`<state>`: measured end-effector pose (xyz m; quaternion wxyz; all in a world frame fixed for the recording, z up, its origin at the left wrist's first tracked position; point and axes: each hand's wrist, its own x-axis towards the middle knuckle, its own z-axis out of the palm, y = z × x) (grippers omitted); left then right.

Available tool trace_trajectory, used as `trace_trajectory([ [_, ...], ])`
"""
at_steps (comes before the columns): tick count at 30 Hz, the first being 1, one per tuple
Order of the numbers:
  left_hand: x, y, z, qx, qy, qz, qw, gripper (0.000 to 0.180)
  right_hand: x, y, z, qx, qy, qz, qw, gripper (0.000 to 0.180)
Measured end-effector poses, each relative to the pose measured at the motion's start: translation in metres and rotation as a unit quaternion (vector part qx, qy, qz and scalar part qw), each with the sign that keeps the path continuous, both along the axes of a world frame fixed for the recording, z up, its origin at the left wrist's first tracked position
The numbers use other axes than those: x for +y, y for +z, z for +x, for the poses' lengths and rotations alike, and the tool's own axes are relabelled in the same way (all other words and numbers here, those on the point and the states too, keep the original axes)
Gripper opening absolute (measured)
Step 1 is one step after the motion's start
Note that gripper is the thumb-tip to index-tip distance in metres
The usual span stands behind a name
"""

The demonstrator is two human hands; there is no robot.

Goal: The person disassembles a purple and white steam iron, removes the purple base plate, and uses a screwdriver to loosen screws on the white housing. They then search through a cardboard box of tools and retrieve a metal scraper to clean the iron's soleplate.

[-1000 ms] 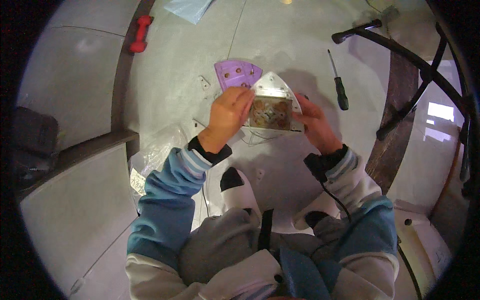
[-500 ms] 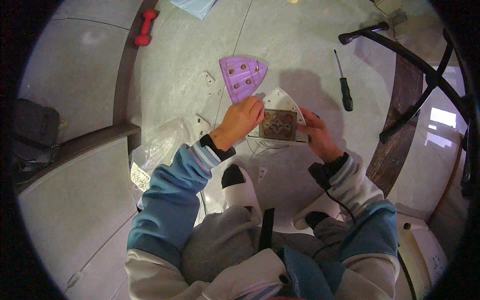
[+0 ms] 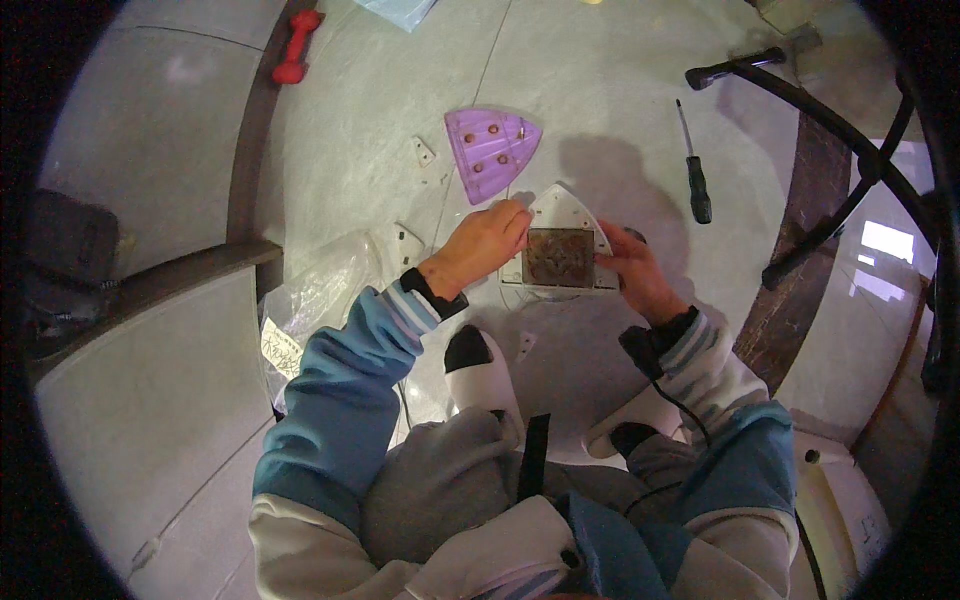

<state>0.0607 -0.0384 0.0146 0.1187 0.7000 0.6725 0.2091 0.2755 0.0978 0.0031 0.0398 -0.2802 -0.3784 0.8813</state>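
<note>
A white, roughly triangular plastic casing is held in front of me, its point facing away. A square, brownish metal plate is set in it. My left hand is closed at the casing's left edge, fingertips pinched on the rim. From the right side my right hand grips the casing, thumb on top and the other fingers partly hidden behind. Just beyond lies a purple triangular shell with several round brown spots. Thin wires show under the casing's near edge.
Small white triangular pieces lie left of the purple shell and near my shoes. A screwdriver with a dark green handle lies at right, by a black metal stand. Clear plastic bag at left; red dumbbell far left.
The casing has tilted slightly in my hands, and its metal plate catches the light differently. Both hands keep their hold. The whole view has shifted a little.
</note>
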Motion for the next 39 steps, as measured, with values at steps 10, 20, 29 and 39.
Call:
trace_trajectory([
  [10,-0.011,-0.005,0.007,-0.099,0.064,-0.003,0.993,0.021,-0.007,-0.003,0.004,-0.033,-0.011,-0.052,0.998,0.053],
  [20,-0.007,-0.006,0.014,-0.174,0.136,0.021,0.975,0.012,-0.003,-0.014,0.008,-0.033,-0.009,-0.043,0.998,0.055],
  [29,-0.007,-0.007,0.016,-0.135,0.124,0.046,0.982,0.011,-0.004,-0.015,0.007,-0.024,0.006,-0.057,0.998,0.056],
  [39,-0.008,-0.007,0.013,-0.106,0.105,0.041,0.988,0.018,-0.005,-0.009,0.003,-0.045,-0.012,-0.074,0.996,0.053],
])
